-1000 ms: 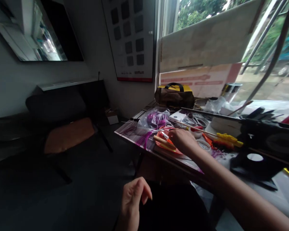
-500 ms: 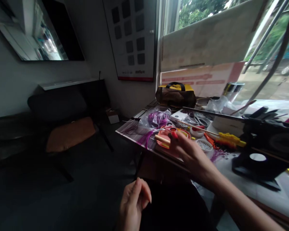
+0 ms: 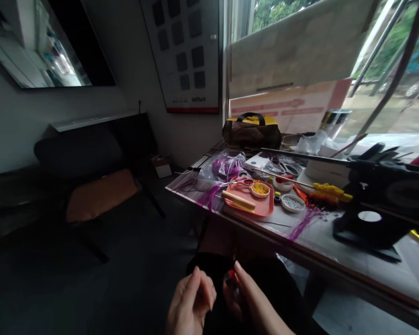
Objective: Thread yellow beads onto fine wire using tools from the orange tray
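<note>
My right hand (image 3: 246,293) is closed around a small red-topped lighter (image 3: 231,278), mostly hidden by the fingers. Close beside it, my left hand (image 3: 192,300) is curled with thumb and fingertips together. Whatever it may pinch is too small or dark to make out. Both hands are low over the dark-clothed lap, in front of the table edge. On the table, a pink tray (image 3: 265,207) bears a light wooden stick (image 3: 239,200), scissors (image 3: 244,180) and a small dish of yellow-orange pieces (image 3: 260,189).
Purple threads (image 3: 303,224) hang toward the table's front edge. A bowl of silvery beads (image 3: 293,203) stands right of the tray, and a plastic bag with purple thread (image 3: 225,167) lies behind. A black stand (image 3: 366,237) is at right, a yellow-black bag (image 3: 252,130) at the back.
My right hand has come from over the pink tray down to the lap beside my left hand, bringing the lighter. The left hand stays curled in nearly the same place.
</note>
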Available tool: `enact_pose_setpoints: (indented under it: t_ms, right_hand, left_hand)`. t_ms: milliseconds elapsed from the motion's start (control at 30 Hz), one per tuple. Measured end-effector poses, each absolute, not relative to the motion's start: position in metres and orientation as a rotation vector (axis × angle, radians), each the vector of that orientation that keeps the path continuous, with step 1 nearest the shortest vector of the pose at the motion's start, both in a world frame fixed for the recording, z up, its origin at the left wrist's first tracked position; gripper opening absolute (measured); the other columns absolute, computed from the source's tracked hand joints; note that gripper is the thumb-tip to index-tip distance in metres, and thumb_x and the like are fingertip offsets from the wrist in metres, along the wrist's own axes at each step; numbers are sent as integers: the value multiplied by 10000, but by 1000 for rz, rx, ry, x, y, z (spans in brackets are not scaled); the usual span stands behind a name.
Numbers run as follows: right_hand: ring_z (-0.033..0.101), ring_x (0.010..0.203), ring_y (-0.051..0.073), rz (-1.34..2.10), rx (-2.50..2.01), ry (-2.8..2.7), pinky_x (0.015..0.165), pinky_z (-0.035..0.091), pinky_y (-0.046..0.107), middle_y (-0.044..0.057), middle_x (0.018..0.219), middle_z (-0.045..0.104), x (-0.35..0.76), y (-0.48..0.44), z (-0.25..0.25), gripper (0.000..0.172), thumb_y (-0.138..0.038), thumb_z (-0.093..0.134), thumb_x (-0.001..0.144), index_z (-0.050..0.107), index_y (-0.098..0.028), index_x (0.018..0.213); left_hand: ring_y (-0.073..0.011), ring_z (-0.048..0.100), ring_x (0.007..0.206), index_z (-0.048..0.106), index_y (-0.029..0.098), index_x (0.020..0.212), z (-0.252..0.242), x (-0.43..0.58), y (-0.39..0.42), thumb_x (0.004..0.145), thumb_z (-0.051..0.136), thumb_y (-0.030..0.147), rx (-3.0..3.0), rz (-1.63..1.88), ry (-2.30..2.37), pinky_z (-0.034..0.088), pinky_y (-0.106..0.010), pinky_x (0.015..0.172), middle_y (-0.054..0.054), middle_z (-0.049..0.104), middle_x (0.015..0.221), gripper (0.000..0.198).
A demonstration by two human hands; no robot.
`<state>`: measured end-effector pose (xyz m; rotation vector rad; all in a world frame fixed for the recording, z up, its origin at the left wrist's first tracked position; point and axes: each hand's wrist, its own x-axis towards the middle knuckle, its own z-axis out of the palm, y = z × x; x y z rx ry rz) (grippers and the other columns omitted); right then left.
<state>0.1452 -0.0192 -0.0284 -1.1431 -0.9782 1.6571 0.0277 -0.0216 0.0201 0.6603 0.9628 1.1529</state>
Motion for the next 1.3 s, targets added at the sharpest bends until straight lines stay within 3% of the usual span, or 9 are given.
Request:
enact_pose_setpoints:
  t_ms: [300,933,1100,1300]
  right_hand:
    - [187,392,60,1619,-1189,-958,421,144,241,-75,380,227,142,-18,-36,628,-753,346,707,294,-212,393]
    - [231,436,81,1569,-1236,-859,446,216,240,-63,439,276,140,-24,-41,593,-734,374,717,355,-204,451]
    - [218,434,77,1669,-1187,-1021,462,217,247,-68,427,248,132,-17,-32,622,-722,315,760,322,-202,419]
    - [252,406,73,1920,-1101,-1103,442,223,230,-65,378,286,106,-11,-32,669,-767,312,723,397,-185,404]
  left_hand:
    - [-90,297,487,473,156,421,10,28,-26,679,620,549,706,1121,1063,245,-226,497,48,345,461,493]
    - [-96,322,507,479,156,428,10,29,-27,669,646,524,660,1146,1049,277,-223,513,42,369,481,471]
    - [-94,311,498,447,163,407,14,15,-30,669,653,515,619,1242,1095,281,-221,507,52,340,457,484]
    - [-94,296,452,402,182,367,5,-5,-46,662,627,550,599,1382,1312,247,-245,479,55,308,412,523]
